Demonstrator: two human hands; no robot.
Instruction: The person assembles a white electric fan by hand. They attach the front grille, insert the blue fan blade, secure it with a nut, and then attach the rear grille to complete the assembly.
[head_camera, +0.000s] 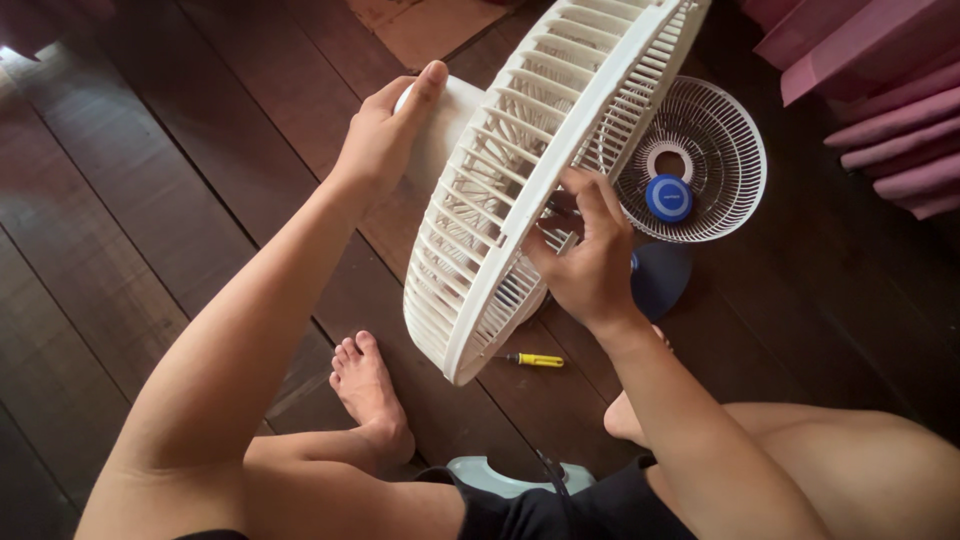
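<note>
A person seated on a dark plank floor (150, 190) grips a white plastic fan with both bare hands. The left hand (385, 135) is wrapped around the smooth, rounded motor housing (445, 125) at the back of the fan, fingers curved over it and thumb raised along its top. The right hand (590, 260) reaches into the open face of the rear grille (530, 180), fingers bent and pinched at something near the hub; what they hold is hidden behind the knuckles.

The rear grille is a shallow, ribbed bowl of cream plastic with thin radial slats and a thick outer rim, held tilted on edge above the floor. Nothing but the right hand shows inside it.

Just beyond the grille's rim lies the front guard (690, 160), a flatter disc of fine white wire-like spokes with a round blue cap at its centre. Beneath that guard a dark blue rounded piece (660, 280) shows, partly covered by the right hand.

Below the grille's lower rim, a small screwdriver (535, 360) with a yellow handle rests on the planks. Near it is the person's bare foot (370, 395). A pale grey-green moulded plastic base (500, 475) sits by the person's lap, directly under the grille. Pink folded fabric (870, 90) lies past the front guard.
</note>
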